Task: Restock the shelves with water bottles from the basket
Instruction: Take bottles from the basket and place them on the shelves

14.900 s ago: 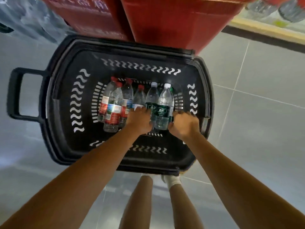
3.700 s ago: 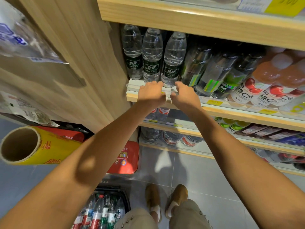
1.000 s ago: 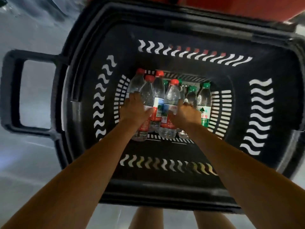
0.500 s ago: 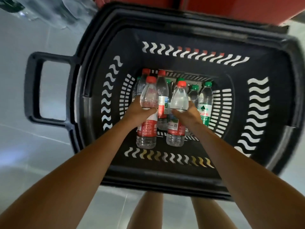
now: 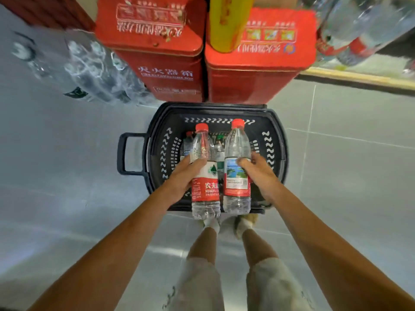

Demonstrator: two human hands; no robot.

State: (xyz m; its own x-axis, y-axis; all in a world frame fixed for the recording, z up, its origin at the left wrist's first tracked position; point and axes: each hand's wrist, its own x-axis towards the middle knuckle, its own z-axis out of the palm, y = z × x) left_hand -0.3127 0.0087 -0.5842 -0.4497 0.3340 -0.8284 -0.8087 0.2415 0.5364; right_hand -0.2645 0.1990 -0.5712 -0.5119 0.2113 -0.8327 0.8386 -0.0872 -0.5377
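Your left hand [image 5: 182,178] is gripping the left bottle [image 5: 205,189] and your right hand [image 5: 258,173] is gripping the right bottle [image 5: 237,142], both red-capped and upright above the black basket [image 5: 277,133], where other bottles [image 5: 219,149] are standing.

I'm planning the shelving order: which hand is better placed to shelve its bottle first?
Likely the right hand: it grips the right bottle and the shelf edge lies on its side. The left hand grips the left bottle farther away.
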